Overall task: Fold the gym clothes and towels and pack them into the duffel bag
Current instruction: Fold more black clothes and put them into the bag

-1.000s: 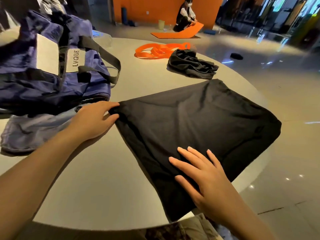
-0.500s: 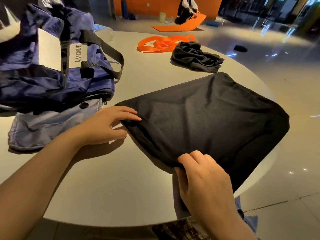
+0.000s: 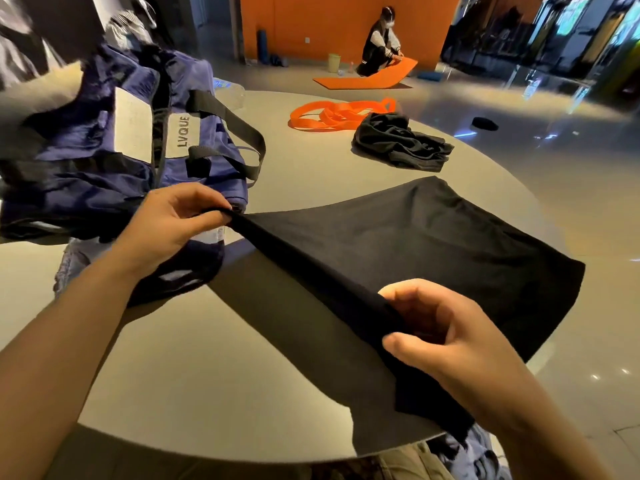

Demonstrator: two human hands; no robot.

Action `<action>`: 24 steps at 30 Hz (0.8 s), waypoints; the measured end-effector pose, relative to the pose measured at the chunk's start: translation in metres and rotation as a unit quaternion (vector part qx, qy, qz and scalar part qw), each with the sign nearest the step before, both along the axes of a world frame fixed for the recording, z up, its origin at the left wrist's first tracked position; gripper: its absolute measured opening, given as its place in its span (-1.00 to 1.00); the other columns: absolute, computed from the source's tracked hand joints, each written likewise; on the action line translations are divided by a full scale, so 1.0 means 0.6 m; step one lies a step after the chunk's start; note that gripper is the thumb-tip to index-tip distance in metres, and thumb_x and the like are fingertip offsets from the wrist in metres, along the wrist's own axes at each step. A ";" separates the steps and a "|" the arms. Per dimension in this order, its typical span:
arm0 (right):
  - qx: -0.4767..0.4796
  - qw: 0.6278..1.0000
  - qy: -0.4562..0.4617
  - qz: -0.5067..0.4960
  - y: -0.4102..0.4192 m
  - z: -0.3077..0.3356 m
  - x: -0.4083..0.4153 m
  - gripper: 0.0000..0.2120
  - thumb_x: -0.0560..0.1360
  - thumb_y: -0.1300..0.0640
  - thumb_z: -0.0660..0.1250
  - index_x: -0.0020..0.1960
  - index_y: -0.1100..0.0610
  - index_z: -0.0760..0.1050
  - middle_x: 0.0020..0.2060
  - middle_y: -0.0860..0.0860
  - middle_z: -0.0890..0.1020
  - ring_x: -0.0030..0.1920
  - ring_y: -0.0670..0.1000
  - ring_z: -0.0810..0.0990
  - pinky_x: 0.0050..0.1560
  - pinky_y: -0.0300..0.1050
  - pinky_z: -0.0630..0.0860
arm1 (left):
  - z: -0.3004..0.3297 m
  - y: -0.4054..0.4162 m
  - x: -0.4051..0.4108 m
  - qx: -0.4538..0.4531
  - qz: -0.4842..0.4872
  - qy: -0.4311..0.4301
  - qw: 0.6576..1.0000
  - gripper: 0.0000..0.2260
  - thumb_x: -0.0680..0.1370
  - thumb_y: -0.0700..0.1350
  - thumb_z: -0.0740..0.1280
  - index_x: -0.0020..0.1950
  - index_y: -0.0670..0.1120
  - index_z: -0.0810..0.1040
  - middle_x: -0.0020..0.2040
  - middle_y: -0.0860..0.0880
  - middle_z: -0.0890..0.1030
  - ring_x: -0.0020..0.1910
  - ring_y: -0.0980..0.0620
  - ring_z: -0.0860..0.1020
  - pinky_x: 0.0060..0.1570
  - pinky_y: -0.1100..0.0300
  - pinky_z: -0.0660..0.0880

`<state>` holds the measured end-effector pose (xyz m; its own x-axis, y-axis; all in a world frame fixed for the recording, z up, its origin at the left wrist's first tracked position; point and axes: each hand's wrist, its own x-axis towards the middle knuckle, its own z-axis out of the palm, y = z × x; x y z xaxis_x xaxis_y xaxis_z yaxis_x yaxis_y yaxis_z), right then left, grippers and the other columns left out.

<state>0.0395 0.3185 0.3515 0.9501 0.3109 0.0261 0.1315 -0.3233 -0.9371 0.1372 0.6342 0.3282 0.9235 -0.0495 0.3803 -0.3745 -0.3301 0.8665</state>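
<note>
A large black garment lies across the round grey table, its near edge lifted off the surface. My left hand pinches the left corner of that edge. My right hand grips the same edge nearer to me, so the fabric stretches taut between both hands. The navy duffel bag, marked LVQUE, sits at the table's left, just behind my left hand. A crumpled black garment lies at the far side.
A pale blue cloth lies under the bag's front, partly hidden by my left arm. An orange resistance band lies beside the crumpled garment. A person crouches over an orange mat on the floor beyond the table.
Both hands have closed on the black garment's near edge and raised it off the table. My left hand moved up toward the bag; a second ago both palms lay flat.
</note>
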 end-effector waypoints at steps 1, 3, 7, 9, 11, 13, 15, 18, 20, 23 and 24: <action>0.038 0.998 0.025 0.032 0.009 0.004 0.000 -0.74 0.31 0.27 0.40 -0.06 -0.01 0.61 -0.15 0.01 0.69 -0.12 -0.04 0.67 -0.13 -0.22 0.58 | 0.007 0.011 -0.009 -0.045 0.005 -0.005 0.999 -0.85 0.41 -0.18 0.42 -0.20 0.09 0.68 -0.24 0.15 0.67 -0.20 0.21 0.63 -0.12 0.39 0.53; 0.119 0.986 0.078 0.091 0.032 0.014 -0.002 -0.72 0.29 0.31 0.36 -0.05 0.09 0.63 -0.13 0.10 0.69 -0.11 0.01 0.68 -0.15 -0.23 0.57 | 0.024 0.029 -0.022 -0.126 0.026 -0.021 0.991 -0.91 0.37 -0.07 0.45 -0.24 0.14 0.68 -0.28 0.16 0.66 -0.24 0.22 0.62 -0.19 0.39 0.53; 0.226 0.957 0.122 0.135 0.053 0.025 0.002 -0.71 0.30 0.37 0.30 -0.02 0.21 0.64 -0.07 0.19 0.69 -0.10 0.06 0.68 -0.15 -0.22 0.58 | 0.073 0.042 -0.023 -0.178 0.043 -0.068 0.981 -0.88 0.42 -0.11 0.45 -0.23 0.13 0.66 -0.30 0.16 0.62 -0.27 0.23 0.57 -0.25 0.36 0.53; 0.226 0.963 0.108 0.102 0.038 0.024 0.009 -0.70 0.29 0.36 0.31 -0.03 0.17 0.65 -0.08 0.16 0.70 -0.09 0.08 0.69 -0.14 -0.21 0.59 | 0.094 0.024 -0.003 -0.150 0.035 -0.083 0.985 -0.87 0.47 -0.15 0.41 -0.17 0.09 0.63 -0.27 0.17 0.63 -0.23 0.26 0.56 -0.15 0.38 0.48; 0.212 0.972 0.089 0.053 0.015 0.019 0.014 -0.68 0.25 0.39 0.43 -0.06 0.12 0.67 -0.10 0.12 0.71 -0.09 0.06 0.69 -0.14 -0.21 0.60 | 0.101 -0.005 0.032 -0.116 0.036 -0.082 0.989 -0.89 0.48 -0.17 0.40 -0.10 0.05 0.58 -0.24 0.20 0.64 -0.18 0.28 0.55 -0.08 0.40 0.44; 0.208 0.976 0.071 -0.008 -0.010 0.013 0.020 -0.74 0.27 0.29 0.40 -0.09 0.08 0.68 -0.12 0.09 0.71 -0.08 0.06 0.69 -0.11 -0.19 0.61 | 0.096 -0.045 0.075 -0.076 0.030 -0.064 0.995 -0.88 0.49 -0.19 0.41 -0.07 0.02 0.57 -0.20 0.19 0.64 -0.13 0.25 0.55 -0.02 0.37 0.43; 0.201 0.975 0.051 -0.074 -0.036 0.009 0.035 -0.77 0.31 0.26 0.37 -0.08 0.11 0.68 -0.11 0.08 0.71 -0.06 0.08 0.69 -0.05 -0.13 0.62 | 0.087 -0.090 0.119 -0.041 0.023 -0.050 0.998 -0.88 0.51 -0.19 0.41 -0.07 0.04 0.58 -0.11 0.16 0.63 -0.08 0.22 0.55 0.00 0.36 0.43; 0.181 0.973 0.015 -0.141 -0.080 0.025 0.074 -0.78 0.42 0.36 0.34 -0.03 0.13 0.63 -0.12 0.08 0.71 -0.08 0.08 0.68 -0.06 -0.11 0.62 | 0.084 -0.156 0.180 -0.035 0.013 -0.025 0.999 -0.89 0.54 -0.18 0.38 -0.02 0.04 0.57 -0.02 0.06 0.59 0.00 0.13 0.53 0.02 0.31 0.47; 0.169 0.972 0.005 -0.163 -0.113 0.041 0.108 -0.77 0.45 0.37 0.31 -0.05 0.10 0.62 -0.17 0.05 0.71 -0.14 0.03 0.69 -0.12 -0.17 0.63 | 0.088 -0.196 0.220 -0.002 0.015 -0.002 1.000 -0.89 0.55 -0.14 0.37 0.02 0.05 0.55 0.06 0.05 0.56 0.09 0.08 0.51 0.11 0.24 0.48; 0.081 0.978 0.028 -0.190 -0.162 0.031 0.175 -0.79 0.49 0.30 0.33 -0.01 0.03 0.61 -0.15 0.02 0.70 -0.13 0.02 0.68 -0.06 -0.08 0.63 | 0.075 -0.250 0.285 0.052 0.026 0.021 0.998 -0.87 0.54 -0.09 0.38 0.08 0.02 0.57 0.11 0.06 0.54 0.11 0.05 0.49 0.11 0.20 0.42; 0.031 0.978 0.046 -0.199 -0.176 0.016 0.197 -0.82 0.50 0.23 0.34 0.03 0.01 0.60 -0.11 0.03 0.69 -0.11 0.02 0.66 -0.03 -0.04 0.61 | 0.061 -0.265 0.305 0.083 0.030 0.041 0.995 -0.82 0.54 -0.07 0.38 0.13 -0.01 0.57 0.11 0.06 0.53 0.09 0.06 0.47 0.08 0.20 0.40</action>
<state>0.1578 0.2126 0.3612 0.9947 -0.0840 -0.0590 -0.0800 -0.2747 -0.9582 0.3200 0.4749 0.3648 0.9540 -0.0496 0.2957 -0.2812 -0.4900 0.8251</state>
